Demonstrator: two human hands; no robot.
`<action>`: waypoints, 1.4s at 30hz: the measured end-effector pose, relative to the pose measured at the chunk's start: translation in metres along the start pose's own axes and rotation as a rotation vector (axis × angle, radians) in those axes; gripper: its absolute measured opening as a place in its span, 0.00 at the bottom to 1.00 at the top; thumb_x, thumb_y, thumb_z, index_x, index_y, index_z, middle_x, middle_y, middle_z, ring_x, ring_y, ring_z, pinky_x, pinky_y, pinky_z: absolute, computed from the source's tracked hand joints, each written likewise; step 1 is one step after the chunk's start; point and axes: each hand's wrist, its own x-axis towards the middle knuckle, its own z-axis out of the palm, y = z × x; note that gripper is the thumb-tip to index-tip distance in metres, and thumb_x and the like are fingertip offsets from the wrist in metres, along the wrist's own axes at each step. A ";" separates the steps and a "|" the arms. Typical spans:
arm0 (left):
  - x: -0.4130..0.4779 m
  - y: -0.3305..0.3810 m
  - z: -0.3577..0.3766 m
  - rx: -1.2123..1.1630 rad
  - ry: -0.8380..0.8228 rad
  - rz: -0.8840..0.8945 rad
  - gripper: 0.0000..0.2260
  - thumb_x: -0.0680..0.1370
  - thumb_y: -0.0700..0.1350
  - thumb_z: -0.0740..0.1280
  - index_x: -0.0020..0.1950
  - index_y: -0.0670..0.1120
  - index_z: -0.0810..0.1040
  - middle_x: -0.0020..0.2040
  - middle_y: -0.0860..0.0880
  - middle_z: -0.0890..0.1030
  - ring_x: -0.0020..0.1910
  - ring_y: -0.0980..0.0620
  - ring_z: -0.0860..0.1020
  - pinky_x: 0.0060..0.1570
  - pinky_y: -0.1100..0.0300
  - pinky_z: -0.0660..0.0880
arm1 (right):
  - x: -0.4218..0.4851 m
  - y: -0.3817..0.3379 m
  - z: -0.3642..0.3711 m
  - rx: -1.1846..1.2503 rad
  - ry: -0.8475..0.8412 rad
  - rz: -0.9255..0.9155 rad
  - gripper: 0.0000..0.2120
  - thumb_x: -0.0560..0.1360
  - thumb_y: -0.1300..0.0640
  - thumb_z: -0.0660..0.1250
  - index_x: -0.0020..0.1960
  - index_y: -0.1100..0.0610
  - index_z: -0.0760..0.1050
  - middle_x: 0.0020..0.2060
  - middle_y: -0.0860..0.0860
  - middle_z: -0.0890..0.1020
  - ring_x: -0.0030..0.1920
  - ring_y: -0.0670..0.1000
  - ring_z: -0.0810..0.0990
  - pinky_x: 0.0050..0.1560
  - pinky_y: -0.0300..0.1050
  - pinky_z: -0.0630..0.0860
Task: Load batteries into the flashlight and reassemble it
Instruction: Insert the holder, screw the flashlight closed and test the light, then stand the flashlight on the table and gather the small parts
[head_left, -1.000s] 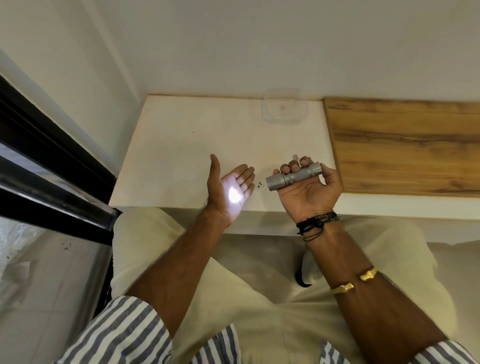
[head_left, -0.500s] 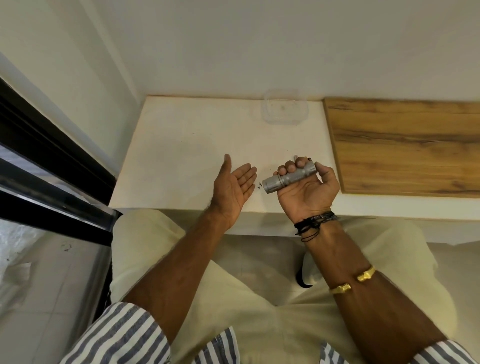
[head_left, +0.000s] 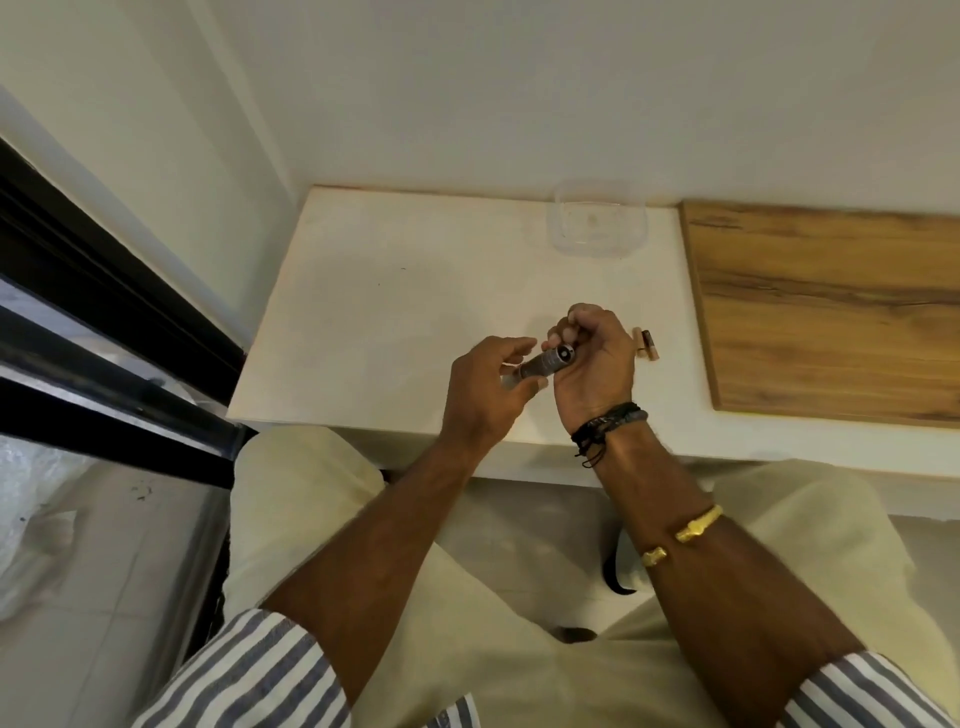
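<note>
Here, left hand (head_left: 485, 397) and right hand (head_left: 597, 371) grip flashlight (head_left: 548, 362) — together.

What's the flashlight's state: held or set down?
Held: left hand and right hand both grip the flashlight, fingers curled round it.

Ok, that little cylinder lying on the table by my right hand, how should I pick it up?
Pinch the cylinder across its long sides, coming straight down from above: it lies flat on the table, so only its top and sides are open. The right hand is nearest, but both it and the left hand hold the flashlight; free it first.
</note>
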 end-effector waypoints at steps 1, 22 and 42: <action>0.003 -0.001 0.000 0.016 0.011 0.009 0.20 0.72 0.42 0.78 0.62 0.43 0.81 0.56 0.47 0.84 0.52 0.51 0.82 0.55 0.54 0.80 | 0.004 0.003 0.004 -0.001 -0.017 -0.002 0.09 0.75 0.64 0.61 0.37 0.58 0.72 0.28 0.51 0.70 0.31 0.50 0.71 0.37 0.42 0.72; 0.187 -0.023 -0.031 -0.046 0.214 0.067 0.09 0.76 0.45 0.73 0.55 0.45 0.86 0.46 0.50 0.87 0.43 0.57 0.85 0.44 0.57 0.83 | 0.143 -0.002 0.093 -1.021 -0.139 -0.526 0.18 0.72 0.64 0.75 0.60 0.55 0.78 0.51 0.47 0.85 0.53 0.45 0.84 0.53 0.41 0.81; 0.279 -0.071 -0.018 -0.009 0.244 0.062 0.08 0.77 0.44 0.72 0.54 0.46 0.86 0.45 0.52 0.87 0.44 0.60 0.85 0.48 0.63 0.81 | 0.238 0.016 0.117 -1.024 -0.086 -0.554 0.17 0.71 0.66 0.77 0.57 0.59 0.79 0.51 0.52 0.87 0.52 0.48 0.86 0.54 0.45 0.83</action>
